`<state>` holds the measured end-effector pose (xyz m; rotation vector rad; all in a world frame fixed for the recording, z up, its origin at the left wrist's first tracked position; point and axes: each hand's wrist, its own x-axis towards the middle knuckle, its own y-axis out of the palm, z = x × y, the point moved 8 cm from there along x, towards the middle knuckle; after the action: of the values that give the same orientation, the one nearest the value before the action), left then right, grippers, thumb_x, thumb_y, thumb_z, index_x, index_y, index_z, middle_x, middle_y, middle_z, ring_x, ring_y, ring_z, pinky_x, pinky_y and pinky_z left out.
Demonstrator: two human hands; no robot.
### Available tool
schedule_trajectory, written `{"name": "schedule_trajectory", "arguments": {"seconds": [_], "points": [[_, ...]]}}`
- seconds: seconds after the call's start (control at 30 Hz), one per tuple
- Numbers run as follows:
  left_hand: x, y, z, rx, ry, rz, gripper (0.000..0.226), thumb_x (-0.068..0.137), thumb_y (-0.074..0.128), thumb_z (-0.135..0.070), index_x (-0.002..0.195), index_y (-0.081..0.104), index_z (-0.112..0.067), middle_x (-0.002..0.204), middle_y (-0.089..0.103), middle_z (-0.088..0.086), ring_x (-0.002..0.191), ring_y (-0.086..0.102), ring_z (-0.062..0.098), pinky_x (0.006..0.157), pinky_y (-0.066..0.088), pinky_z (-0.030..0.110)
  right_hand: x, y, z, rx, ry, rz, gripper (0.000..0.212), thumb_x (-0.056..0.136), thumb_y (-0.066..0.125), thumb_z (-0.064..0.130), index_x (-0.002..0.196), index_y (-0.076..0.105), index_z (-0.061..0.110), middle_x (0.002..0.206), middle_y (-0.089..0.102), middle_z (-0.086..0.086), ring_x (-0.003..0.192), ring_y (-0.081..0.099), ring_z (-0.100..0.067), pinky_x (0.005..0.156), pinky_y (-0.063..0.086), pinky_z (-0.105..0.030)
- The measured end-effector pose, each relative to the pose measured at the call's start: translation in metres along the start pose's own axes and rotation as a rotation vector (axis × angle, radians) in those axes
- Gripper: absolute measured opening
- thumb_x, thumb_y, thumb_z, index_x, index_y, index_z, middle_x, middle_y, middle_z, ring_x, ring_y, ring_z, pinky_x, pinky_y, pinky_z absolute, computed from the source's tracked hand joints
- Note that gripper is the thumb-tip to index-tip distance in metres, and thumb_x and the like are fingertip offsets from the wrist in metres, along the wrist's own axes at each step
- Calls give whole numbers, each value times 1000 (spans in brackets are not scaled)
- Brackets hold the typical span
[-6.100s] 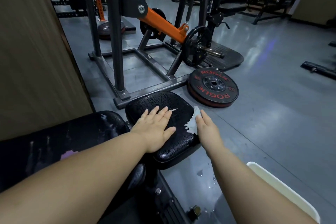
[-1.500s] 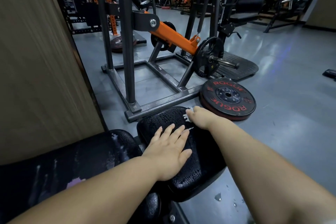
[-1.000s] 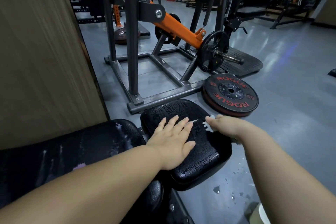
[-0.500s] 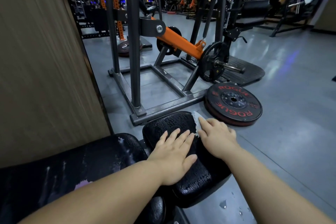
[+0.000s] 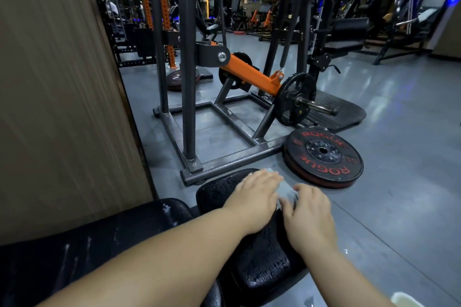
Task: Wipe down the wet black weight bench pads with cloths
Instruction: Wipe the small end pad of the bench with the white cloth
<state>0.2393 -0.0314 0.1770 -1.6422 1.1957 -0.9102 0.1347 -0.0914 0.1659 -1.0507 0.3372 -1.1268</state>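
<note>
Pressing flat on the wet black seat pad (image 5: 264, 264) at 6 o'clock with the left hand (image 5: 254, 197), fingers straight. Touching the white cloth (image 5: 287, 193) at the pad's far edge with the right hand (image 5: 309, 214), fingers a bit bent; gripping or just pressing, cannot tell. Down at 5 o'clock, only the rim of a white bin (image 5: 406, 303), inside hidden.

A black weight plate (image 5: 323, 157) lettered ROGUE in red is being shown lying flat on the grey floor (image 5: 399, 182), just beside a dark steel frame (image 5: 188, 82) whose orange lever arm (image 5: 252, 77) is being weighted by a smaller black plate (image 5: 295, 99), while the left is being bordered by a brown wooden panel (image 5: 57, 95).
</note>
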Motion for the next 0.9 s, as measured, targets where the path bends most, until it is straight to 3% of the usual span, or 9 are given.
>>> {"name": "schedule_trajectory", "arguments": {"seconds": [0.1, 0.17, 0.23, 0.33, 0.43, 0.57, 0.63, 0.73, 0.9], "points": [[21, 19, 1, 109, 75, 158, 46, 106, 26, -34, 151, 28, -30, 159, 22, -9, 148, 9, 14, 120, 2, 38, -1, 2, -2, 10, 66, 18, 21, 97, 43, 26, 115, 49, 16, 119, 50, -5, 114, 43, -25, 90, 36, -36], [32, 27, 12, 190, 41, 224, 49, 105, 21, -42, 154, 17, -36, 162, 9, -13, 149, 0, 11, 120, -2, 43, -1, 3, -3, 11, 88, 23, 20, 97, 39, 21, 115, 47, 17, 120, 48, -4, 115, 43, -25, 89, 36, -36], [44, 25, 24, 217, -25, 228, 51, 104, 19, -48, 154, 15, -38, 162, 8, -13, 149, 0, 11, 120, -3, 45, -1, 3, -5, 0, 96, 33, 24, 97, 37, 19, 118, 46, 18, 122, 47, -3, 117, 43, -24, 90, 36, -36], [59, 13, 39, 316, -80, 205, 52, 102, 16, -54, 152, 24, -39, 160, 22, -11, 146, 18, 17, 119, 6, 45, 0, 4, -3, -19, 98, 60, 26, 97, 36, 21, 121, 45, 19, 125, 46, -2, 118, 42, -23, 90, 36, -35], [61, -13, 58, 336, -152, 125, 52, 102, 16, -54, 135, 52, -34, 138, 55, -3, 127, 48, 22, 105, 31, 39, 1, 5, -1, -30, 75, 77, 20, 97, 36, 23, 114, 46, 20, 120, 47, -1, 114, 43, -23, 86, 35, -35], [65, -21, 75, 213, -187, 113, 49, 103, 28, -49, 107, 65, -17, 109, 65, 5, 104, 57, 26, 87, 42, 36, 1, 6, 0, -43, 53, 74, 17, 98, 34, 26, 110, 46, 21, 117, 47, 0, 110, 43, -22, 84, 34, -34], [68, -12, 77, 135, -199, 113, 37, 103, 35, -42, 112, 59, -15, 113, 63, 6, 105, 56, 27, 83, 42, 36, 1, 8, 0, -45, 50, 76, 19, 98, 34, 27, 112, 47, 22, 117, 47, 1, 110, 43, -21, 83, 34, -33], [72, 0, 83, 84, -235, 137, 32, 104, 30, -40, 115, 47, -16, 117, 60, 10, 102, 53, 30, 77, 37, 37, 2, 9, 0, -36, 37, 75, 19, 98, 35, 27, 112, 47, 23, 116, 49, 1, 108, 44, -21, 82, 35, -33], [67, 4, 88, 31, -251, 174, 44, 105, 21, -43, 132, 48, -22, 137, 53, 4, 124, 48, 28, 93, 37, 37, 3, 12, 0, -46, 22, 109, 19, 99, 32, 28, 110, 47, 24, 112, 52, 2, 106, 47, -22, 78, 34, -33]]}}
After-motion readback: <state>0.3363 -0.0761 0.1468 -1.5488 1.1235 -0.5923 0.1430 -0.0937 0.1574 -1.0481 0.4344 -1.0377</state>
